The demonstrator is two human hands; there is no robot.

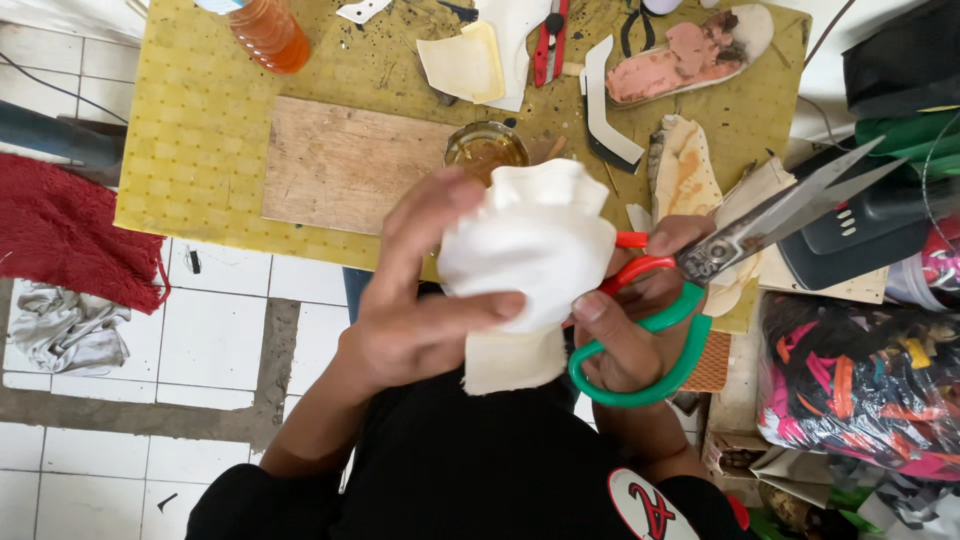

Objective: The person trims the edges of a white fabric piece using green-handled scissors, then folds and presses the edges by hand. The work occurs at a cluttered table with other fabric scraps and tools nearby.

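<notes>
My left hand (425,290) grips a crumpled white piece of material (530,245) with wavy upper edges, held up in front of my chest. A cream strip (512,360) hangs below it. My right hand (630,330) holds a pair of scissors (740,240) by its green and orange handles, thumb against the white piece. The steel blades stick out to the upper right, slightly parted, away from the material.
A yellow work table (200,130) carries a wooden board (345,160), a glass jar of amber liquid (487,148), an orange bottle (268,32), a pink shoe insole (690,55), cut scraps and red pliers (548,45). Bags of coloured scraps (860,385) lie at the right, a red cloth (65,235) at the left.
</notes>
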